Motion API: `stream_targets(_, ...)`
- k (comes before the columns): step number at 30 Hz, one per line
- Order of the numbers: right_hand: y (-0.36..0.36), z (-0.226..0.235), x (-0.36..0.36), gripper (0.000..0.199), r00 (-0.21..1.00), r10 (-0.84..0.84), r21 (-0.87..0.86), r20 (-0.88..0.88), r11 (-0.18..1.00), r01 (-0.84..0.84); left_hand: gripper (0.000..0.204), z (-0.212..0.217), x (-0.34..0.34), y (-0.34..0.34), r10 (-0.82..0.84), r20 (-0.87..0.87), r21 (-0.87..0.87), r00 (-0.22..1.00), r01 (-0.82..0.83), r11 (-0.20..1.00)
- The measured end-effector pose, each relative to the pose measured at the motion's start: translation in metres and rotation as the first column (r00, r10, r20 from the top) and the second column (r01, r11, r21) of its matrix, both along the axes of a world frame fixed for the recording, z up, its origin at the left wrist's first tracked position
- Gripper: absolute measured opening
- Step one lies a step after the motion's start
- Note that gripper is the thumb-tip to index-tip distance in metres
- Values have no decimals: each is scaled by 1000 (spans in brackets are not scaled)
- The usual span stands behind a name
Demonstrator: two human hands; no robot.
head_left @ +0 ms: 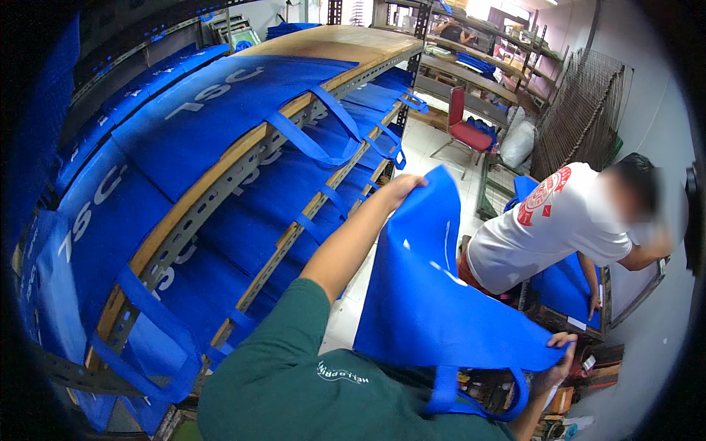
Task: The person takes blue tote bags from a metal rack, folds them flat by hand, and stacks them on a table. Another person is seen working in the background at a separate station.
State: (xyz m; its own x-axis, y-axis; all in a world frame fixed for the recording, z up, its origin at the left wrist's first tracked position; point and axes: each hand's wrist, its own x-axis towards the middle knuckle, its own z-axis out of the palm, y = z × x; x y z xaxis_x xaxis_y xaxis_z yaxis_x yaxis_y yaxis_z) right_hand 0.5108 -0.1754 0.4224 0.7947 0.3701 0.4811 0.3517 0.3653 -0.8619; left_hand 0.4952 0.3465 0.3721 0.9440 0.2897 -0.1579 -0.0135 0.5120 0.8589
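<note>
The left hand (403, 185) pinches the far top corner of a blue bag (426, 294) while the right hand (560, 351) pinches its near corner, the bag hanging stretched between them, just right of the shelves (243, 169).

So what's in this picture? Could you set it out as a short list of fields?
left hand: grips the upper edge of the blue fabric bag, arm stretched forward
right hand: pinches the bag's lower corner, near its handle loop
bag: held up, spread between both hands
rack: metal and wood shelves at left, blue bags laid flat on them
co-worker: white shirt, bent over blue fabric at right
red chair: in the aisle behind
</note>
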Motion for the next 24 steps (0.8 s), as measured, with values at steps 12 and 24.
stream_targets(12, 95, -205, -2, 16, 930, 24, -460, -367, 864, -204, 28, 196, -10, -46, 373, 220, 975, 902, -185, -126)
stream_targets(24, 216, -148, 160, 43, 960, -167, -101, -226, 984, 147, 48, 267, -41, -6, 559, 566, 824, 607, -435, -362)
